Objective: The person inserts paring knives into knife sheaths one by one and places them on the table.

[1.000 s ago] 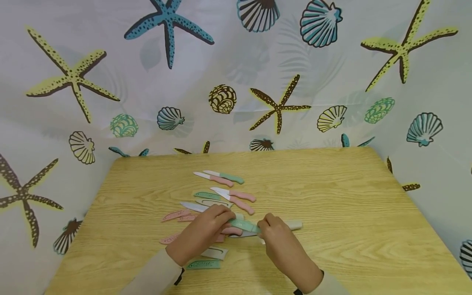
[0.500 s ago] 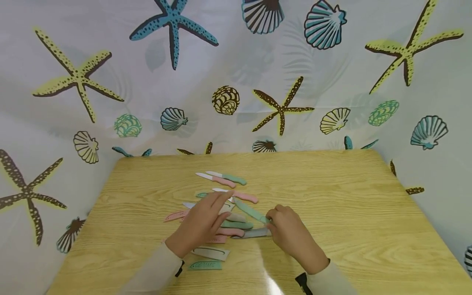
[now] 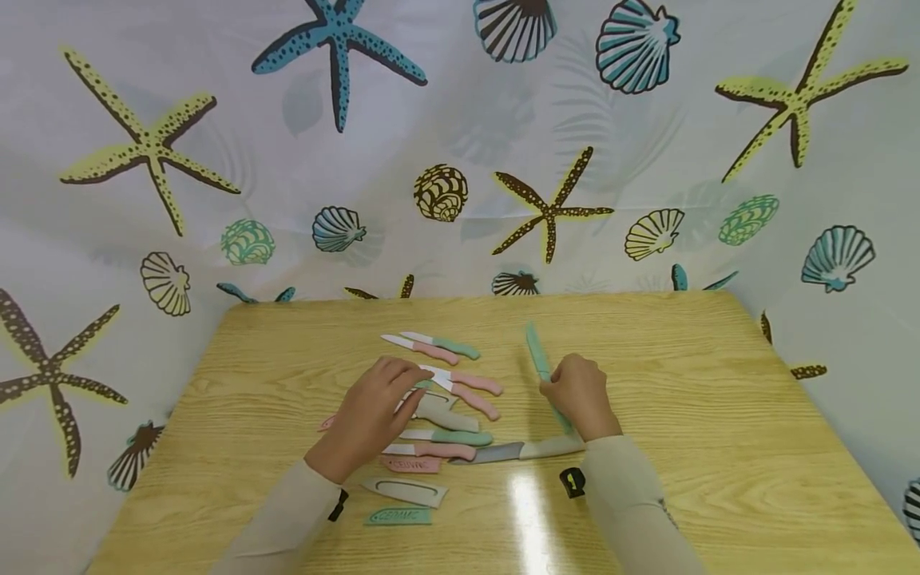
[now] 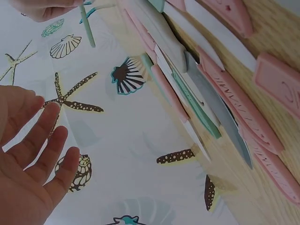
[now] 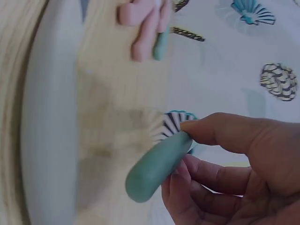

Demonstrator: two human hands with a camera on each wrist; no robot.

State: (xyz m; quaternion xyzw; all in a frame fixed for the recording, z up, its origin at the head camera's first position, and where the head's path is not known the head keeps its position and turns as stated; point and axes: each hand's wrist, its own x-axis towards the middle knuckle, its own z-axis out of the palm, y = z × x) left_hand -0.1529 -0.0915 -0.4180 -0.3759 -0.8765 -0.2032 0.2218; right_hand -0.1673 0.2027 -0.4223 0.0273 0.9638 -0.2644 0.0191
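My right hand (image 3: 580, 395) pinches a green knife by its handle (image 5: 157, 171), to the right of the other knives. A green sheath (image 3: 536, 351) covers its blade and points toward the back of the table. My left hand (image 3: 370, 415) hovers over the pile with fingers spread and nothing in it. Under and beside it lie a green-handled knife (image 3: 460, 438), a pink-handled knife (image 3: 446, 452) and a beige handle (image 3: 449, 417). The left wrist view shows a large grey blade (image 4: 218, 103) near a green sheath (image 4: 197, 105).
A grey-bladed knife with a beige handle (image 3: 549, 447) lies near my right sleeve. Pink-handled knives (image 3: 477, 383) lie crossed behind the pile, with another pair of knives (image 3: 434, 353) farther back. Pink (image 3: 417, 465), beige (image 3: 406, 492) and green (image 3: 398, 517) sheaths lie at the front.
Both hands were on the green sheath at first. My left hand has let go and spread its fingers. My right hand has carried the sheathed knife right and back, turning it to point away.
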